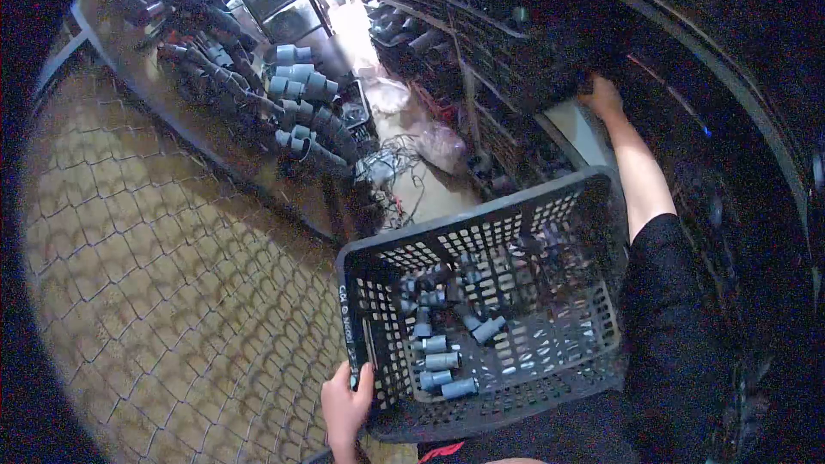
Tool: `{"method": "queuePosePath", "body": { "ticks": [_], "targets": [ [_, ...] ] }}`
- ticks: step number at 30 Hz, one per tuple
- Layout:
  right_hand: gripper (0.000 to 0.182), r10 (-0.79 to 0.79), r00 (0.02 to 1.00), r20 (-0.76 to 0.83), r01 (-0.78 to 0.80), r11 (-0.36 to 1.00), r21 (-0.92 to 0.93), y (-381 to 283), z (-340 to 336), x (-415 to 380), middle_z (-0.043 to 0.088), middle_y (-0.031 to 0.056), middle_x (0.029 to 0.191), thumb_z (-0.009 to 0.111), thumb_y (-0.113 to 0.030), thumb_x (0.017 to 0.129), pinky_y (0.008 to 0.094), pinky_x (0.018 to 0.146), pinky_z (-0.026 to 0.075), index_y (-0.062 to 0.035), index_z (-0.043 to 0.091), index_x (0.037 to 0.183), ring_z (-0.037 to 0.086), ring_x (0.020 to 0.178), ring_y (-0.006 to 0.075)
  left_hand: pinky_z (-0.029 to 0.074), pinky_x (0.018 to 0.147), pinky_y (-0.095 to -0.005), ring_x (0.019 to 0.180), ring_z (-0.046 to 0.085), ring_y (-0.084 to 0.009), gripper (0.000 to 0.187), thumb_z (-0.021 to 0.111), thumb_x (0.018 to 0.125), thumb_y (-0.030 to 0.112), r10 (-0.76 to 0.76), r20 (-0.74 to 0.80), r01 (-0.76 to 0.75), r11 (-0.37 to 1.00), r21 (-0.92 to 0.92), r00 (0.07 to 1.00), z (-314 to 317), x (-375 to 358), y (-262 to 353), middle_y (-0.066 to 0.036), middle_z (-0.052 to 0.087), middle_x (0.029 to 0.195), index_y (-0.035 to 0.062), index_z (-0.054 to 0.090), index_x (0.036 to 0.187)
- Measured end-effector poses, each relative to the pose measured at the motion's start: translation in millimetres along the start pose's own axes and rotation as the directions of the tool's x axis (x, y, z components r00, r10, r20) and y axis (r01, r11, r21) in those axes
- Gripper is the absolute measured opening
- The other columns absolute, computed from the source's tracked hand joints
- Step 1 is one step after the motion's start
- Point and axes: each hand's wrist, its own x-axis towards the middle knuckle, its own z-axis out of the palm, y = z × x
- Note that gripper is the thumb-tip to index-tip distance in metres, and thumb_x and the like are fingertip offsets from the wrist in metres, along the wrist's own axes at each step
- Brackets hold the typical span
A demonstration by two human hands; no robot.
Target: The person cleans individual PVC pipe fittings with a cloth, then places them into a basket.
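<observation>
A black perforated plastic crate point(464, 217) is held tilted in front of my body. My left hand point(347, 404) grips its left side, thumb and fingers closed over the rim. Several short grey pipe fittings point(443, 361) lie loose in the crate, mostly toward its left; darker pieces sit behind them. My right hand point(602, 96) reaches out to a dark shelf point(528, 60) at the upper right, above a pale panel point(577, 131). Its fingertips vanish into shadow, so whether they hold anything is hidden.
Chain-link mesh point(172, 292) runs along the left. Beyond it, larger grey pipe fittings point(301, 86) are piled on a shelf. Plastic bags point(441, 146) and tangled black strands point(400, 172) lie on the narrow aisle floor ahead. Dark racks line the right side.
</observation>
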Motion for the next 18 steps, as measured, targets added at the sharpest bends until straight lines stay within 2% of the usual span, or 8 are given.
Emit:
{"method": "queuePosePath", "body": {
  "ticks": [1, 4, 5, 7, 13, 16, 18],
  "targets": [
    [0.056, 0.073, 0.994, 0.077, -0.067, 0.995, -0.079, -14.3, -15.7, -4.4, 0.063, 0.0182, 0.115, 0.080, -0.028, 0.067, 0.0454, 0.088, 0.049, -0.0038, 0.061, 0.113, 0.060, 0.107, 0.0352, 0.045, 0.052, -0.0358, 0.057, 0.064, -0.0305, 0.026, 0.063, 0.088, 0.026, 0.006, 0.009, -0.007, 1.000, 0.019, 1.000, 3.5, 2.7, 0.5, -0.019, 0.063, 0.064, 0.0002, 0.063, 0.088],
    [0.054, 0.064, 0.998, 0.025, -0.047, 0.907, -0.418, -20.4, -18.9, -18.1, 0.063, 0.0179, 0.113, 0.079, -0.033, 0.069, 0.0469, 0.085, 0.050, -0.0035, 0.061, 0.111, 0.061, 0.105, 0.0344, 0.045, 0.052, -0.0350, 0.055, 0.064, -0.0267, 0.023, 0.063, 0.088, 0.023, -0.035, -0.018, 0.033, 0.996, -0.086, 0.999, 14.0, 6.4, 6.1, -0.017, 0.063, 0.064, -0.0002, 0.063, 0.087],
    [0.052, 0.117, 0.989, 0.090, -0.076, 0.927, -0.368, -19.1, -22.2, -19.2, 0.064, 0.0180, 0.112, 0.079, -0.034, 0.071, 0.0472, 0.085, 0.051, -0.0041, 0.062, 0.110, 0.061, 0.104, 0.0343, 0.044, 0.052, -0.0345, 0.053, 0.063, -0.0230, 0.022, 0.063, 0.088, 0.021, -0.068, -0.002, 0.068, 0.992, -0.106, 0.998, 12.1, 7.4, 9.1, -0.015, 0.064, 0.063, -0.0008, 0.063, 0.087],
    [0.050, 0.205, 0.955, 0.213, -0.145, 0.953, -0.266, -16.0, -24.9, -9.6, 0.064, 0.0182, 0.110, 0.077, -0.037, 0.073, 0.0477, 0.084, 0.051, -0.0052, 0.062, 0.109, 0.062, 0.104, 0.0340, 0.044, 0.052, -0.0340, 0.053, 0.062, -0.0219, 0.022, 0.063, 0.088, 0.021, -0.038, -0.011, 0.037, 0.997, -0.069, 0.999, 11.8, 9.3, 15.5, -0.015, 0.063, 0.063, -0.0010, 0.063, 0.087],
    [0.045, 0.166, 0.979, 0.121, -0.127, 0.952, -0.279, -5.1, -8.5, -11.0, 0.065, 0.0181, 0.108, 0.074, -0.038, 0.077, 0.0486, 0.084, 0.052, -0.0077, 0.062, 0.107, 0.063, 0.100, 0.0360, 0.044, 0.053, -0.0337, 0.054, 0.062, -0.0220, 0.023, 0.062, 0.089, 0.022, -0.024, -0.006, 0.024, 0.998, -0.053, 1.000, 12.5, 14.8, 14.9, -0.015, 0.064, 0.064, -0.0006, 0.063, 0.088],
    [0.043, 0.271, 0.949, 0.161, -0.216, 0.931, -0.293, -16.8, -14.8, -11.4, 0.065, 0.0168, 0.107, 0.071, -0.038, 0.079, 0.0492, 0.084, 0.052, -0.0080, 0.061, 0.108, 0.064, 0.097, 0.0366, 0.045, 0.053, -0.0339, 0.054, 0.062, -0.0221, 0.024, 0.062, 0.090, 0.024, -0.037, 0.019, 0.038, 0.998, -0.053, 0.999, 14.0, 18.6, 8.8, -0.015, 0.064, 0.065, -0.0004, 0.063, 0.089],
    [0.041, 0.261, 0.950, 0.170, -0.198, 0.927, -0.318, -22.1, -23.6, -13.6, 0.065, 0.0163, 0.107, 0.069, -0.038, 0.081, 0.0491, 0.083, 0.053, -0.0085, 0.061, 0.109, 0.064, 0.099, 0.0368, 0.045, 0.054, -0.0341, 0.054, 0.062, -0.0219, 0.025, 0.061, 0.090, 0.024, -0.043, 0.028, 0.045, 0.998, -0.050, 0.999, 15.2, 19.5, 9.7, -0.015, 0.065, 0.065, -0.0002, 0.064, 0.090]
  ]
}}
